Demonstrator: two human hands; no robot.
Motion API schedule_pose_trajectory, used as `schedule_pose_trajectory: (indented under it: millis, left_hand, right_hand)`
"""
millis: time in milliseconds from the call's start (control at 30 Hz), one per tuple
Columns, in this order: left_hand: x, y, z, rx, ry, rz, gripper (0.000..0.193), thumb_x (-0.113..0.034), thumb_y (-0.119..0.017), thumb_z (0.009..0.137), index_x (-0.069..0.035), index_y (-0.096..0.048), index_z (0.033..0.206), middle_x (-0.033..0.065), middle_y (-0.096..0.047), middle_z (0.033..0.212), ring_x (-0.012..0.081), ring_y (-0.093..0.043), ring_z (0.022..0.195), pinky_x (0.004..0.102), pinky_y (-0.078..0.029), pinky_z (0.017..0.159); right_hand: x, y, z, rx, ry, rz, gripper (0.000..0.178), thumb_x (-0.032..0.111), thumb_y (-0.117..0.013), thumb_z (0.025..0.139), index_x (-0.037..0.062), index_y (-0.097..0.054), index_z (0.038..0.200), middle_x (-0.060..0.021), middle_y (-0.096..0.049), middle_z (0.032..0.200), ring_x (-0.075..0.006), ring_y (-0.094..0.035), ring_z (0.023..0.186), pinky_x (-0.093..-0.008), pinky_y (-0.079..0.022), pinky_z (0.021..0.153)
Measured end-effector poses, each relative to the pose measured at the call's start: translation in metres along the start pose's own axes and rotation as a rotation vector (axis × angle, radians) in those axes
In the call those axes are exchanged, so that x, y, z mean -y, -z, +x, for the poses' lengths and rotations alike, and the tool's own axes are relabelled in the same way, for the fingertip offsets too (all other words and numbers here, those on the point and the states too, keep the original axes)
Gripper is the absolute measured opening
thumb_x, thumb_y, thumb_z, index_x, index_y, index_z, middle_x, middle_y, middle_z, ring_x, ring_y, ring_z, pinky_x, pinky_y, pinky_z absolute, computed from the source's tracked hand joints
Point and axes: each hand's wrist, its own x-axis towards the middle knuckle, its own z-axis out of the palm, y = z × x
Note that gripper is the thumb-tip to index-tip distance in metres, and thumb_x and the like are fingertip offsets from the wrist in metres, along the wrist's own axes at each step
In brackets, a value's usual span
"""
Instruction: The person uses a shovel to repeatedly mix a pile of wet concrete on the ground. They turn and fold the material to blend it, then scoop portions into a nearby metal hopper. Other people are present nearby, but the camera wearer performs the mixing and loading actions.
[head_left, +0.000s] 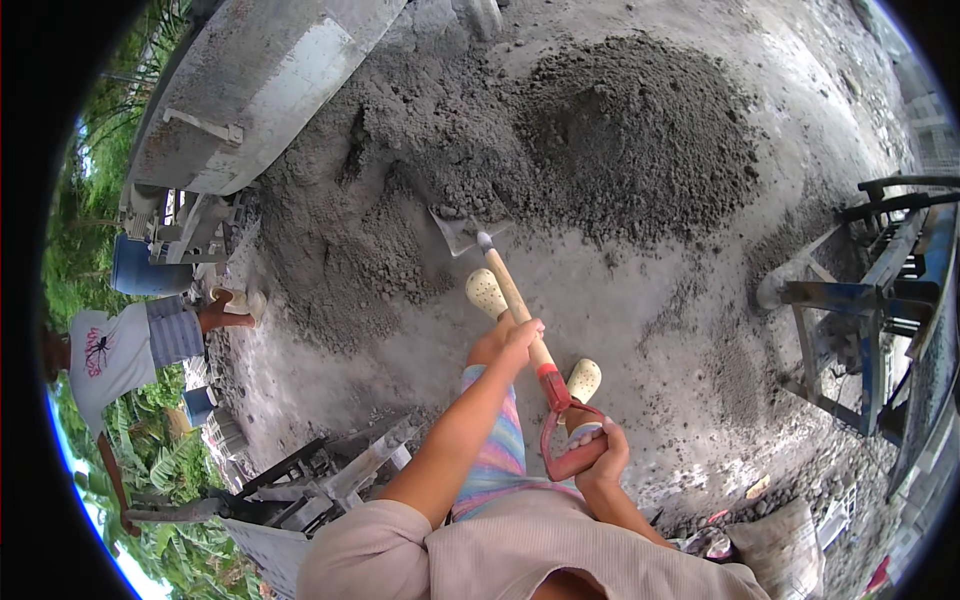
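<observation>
I hold a shovel point(510, 287) with a wooden shaft, a red D-shaped grip and a flat metal blade. My left hand point(521, 341) is wrapped round the middle of the shaft. Closed on the red grip at its near end is my right hand point(606, 456). The blade point(457, 236) lies low at the front edge of a grey heap of damp sand or cement mix point(400, 150), with some of the mix at its far edge. A darker, rounded mound point(645, 140) joins the heap on the right.
A large metal drum or hopper point(260, 90) stands at the far left, near a blue barrel point(150, 265). Another person point(120, 355) is at the left edge. Blue metal frames point(870, 300) stand right; a machine point(330, 480) is near left. A sack point(780, 550) lies near right.
</observation>
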Motion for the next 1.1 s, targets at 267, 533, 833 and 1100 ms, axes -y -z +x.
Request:
schedule_pose_trajectory:
  millis: [267,533,833,1100]
  left_hand:
    - [-0.100,-0.020,0.062,-0.029,0.072,0.016,0.010,-0.013,-0.057,0.068,-0.009,-0.053,0.077,0.0019,-0.052,0.065,0.0158,-0.051,0.056,0.0300,-0.043,0.052]
    - [-0.074,0.004,0.021,0.241,0.180,0.249,0.038,-0.033,-0.058,0.077,-0.010,-0.049,0.105,0.0031,-0.056,0.091,0.0191,-0.055,0.083,0.0360,-0.041,0.077]
    - [-0.138,0.045,0.128,0.013,0.317,0.158,0.058,-0.046,-0.058,0.074,-0.009,-0.041,0.116,0.0100,-0.051,0.106,0.0277,-0.051,0.096,0.0447,-0.037,0.084]
    - [-0.184,0.040,0.258,0.047,0.445,0.140,0.060,-0.041,-0.066,0.070,-0.008,-0.043,0.114,0.0129,-0.050,0.106,0.0278,-0.053,0.095,0.0462,-0.040,0.085]
  right_hand:
    - [0.035,-0.093,0.076,0.015,0.024,-0.061,0.024,0.028,-0.050,0.074,0.0082,-0.044,0.062,-0.0056,-0.044,0.052,-0.0195,-0.044,0.045,-0.0303,-0.039,0.044]
    - [0.018,-0.055,0.138,-0.228,-0.020,0.059,0.019,0.025,-0.049,0.076,0.0079,-0.048,0.068,-0.0045,-0.042,0.048,-0.0182,-0.039,0.038,-0.0309,-0.034,0.037]
    - [0.007,-0.031,0.150,-0.453,-0.014,-0.022,0.028,0.036,-0.052,0.076,0.0117,-0.045,0.065,-0.0035,-0.042,0.047,-0.0169,-0.041,0.040,-0.0285,-0.037,0.038]
    - [-0.013,-0.061,0.173,-1.142,0.397,-0.299,0.036,0.037,-0.050,0.082,0.0053,-0.048,0.064,-0.0008,-0.043,0.055,-0.0112,-0.041,0.046,-0.0246,-0.034,0.043]
